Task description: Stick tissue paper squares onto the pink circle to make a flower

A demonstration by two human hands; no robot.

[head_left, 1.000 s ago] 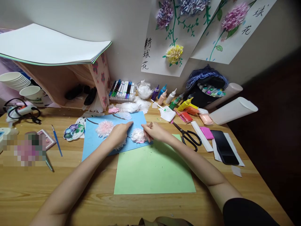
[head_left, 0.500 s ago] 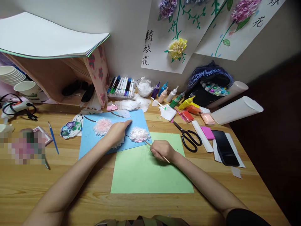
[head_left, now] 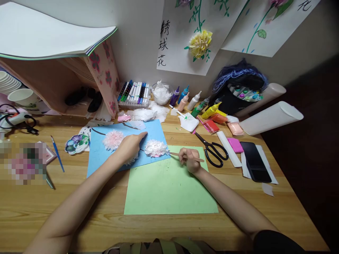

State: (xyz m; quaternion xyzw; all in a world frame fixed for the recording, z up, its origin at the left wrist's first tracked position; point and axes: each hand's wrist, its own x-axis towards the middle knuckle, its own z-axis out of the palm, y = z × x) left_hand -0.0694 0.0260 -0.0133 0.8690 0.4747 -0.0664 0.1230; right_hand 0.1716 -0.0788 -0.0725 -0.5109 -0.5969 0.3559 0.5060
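Note:
On the blue paper (head_left: pixel 156 128) my left hand (head_left: pixel 129 146) lies with its index finger stretched out, pressing the sheet down. It partly covers a pale pink paper flower (head_left: pixel 113 139) and a white flower below it. My right hand (head_left: pixel 190 158) is closed around a thin wooden stick (head_left: pixel 176 154). The stick's tip points left, at the right edge of a white-and-pink paper flower (head_left: pixel 155 148); whether it touches the petals, I cannot tell. Beneath my right hand is a light green sheet (head_left: pixel 169 194), partly overlapped by the blue paper.
Black scissors (head_left: pixel 215 151), a phone (head_left: pixel 255 162) and clay packs (head_left: pixel 211 126) lie to the right. Paint bottles (head_left: pixel 194 100), a marker box (head_left: pixel 134 93) and a bowl of white tissue (head_left: pixel 162 93) line the back. A paintbrush (head_left: pixel 57 153) and palette (head_left: pixel 77 143) are at left.
My right hand has shifted slightly right and up, turning so that the stick lies nearer level. My left hand stays on the blue paper. The whole view has tilted a little downward.

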